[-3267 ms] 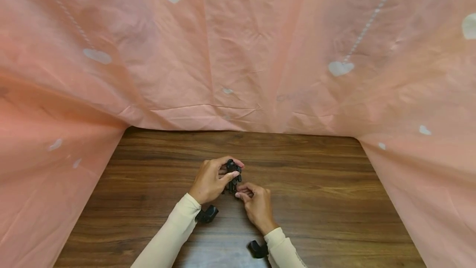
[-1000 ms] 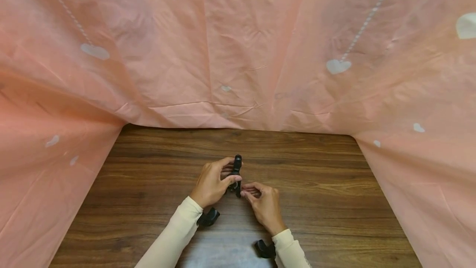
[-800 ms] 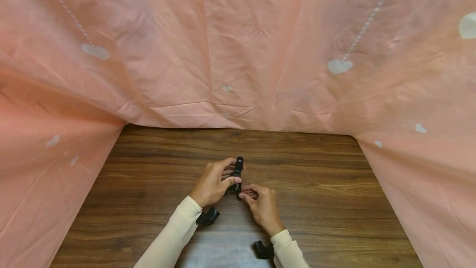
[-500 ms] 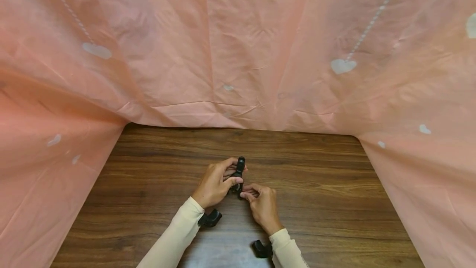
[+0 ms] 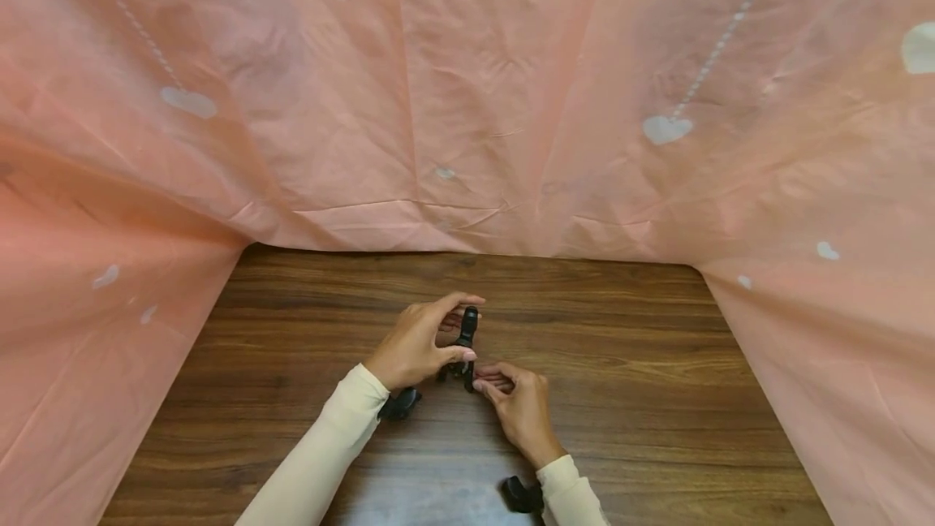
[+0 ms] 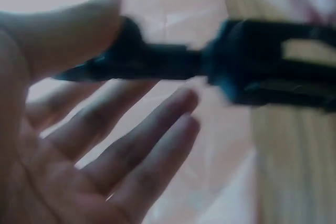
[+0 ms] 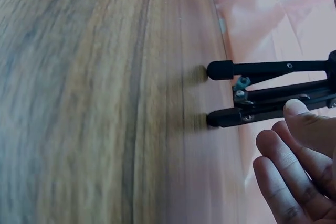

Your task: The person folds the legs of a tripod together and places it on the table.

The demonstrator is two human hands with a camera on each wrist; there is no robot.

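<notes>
Fingers of the left hand had lifted and spread wide around the black tripod, whose feet pointed down at the wooden table, and the right hand touched one leg, whether pinching I could not tell.

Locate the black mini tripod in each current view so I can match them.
Head: black mini tripod sits centrally, below mid-height.
Left wrist: blurred, across the upper middle, legs reaching the right edge.
Right wrist: right of centre, feet pointing left.
Shared landmark: wood-grain tabletop.
</notes>
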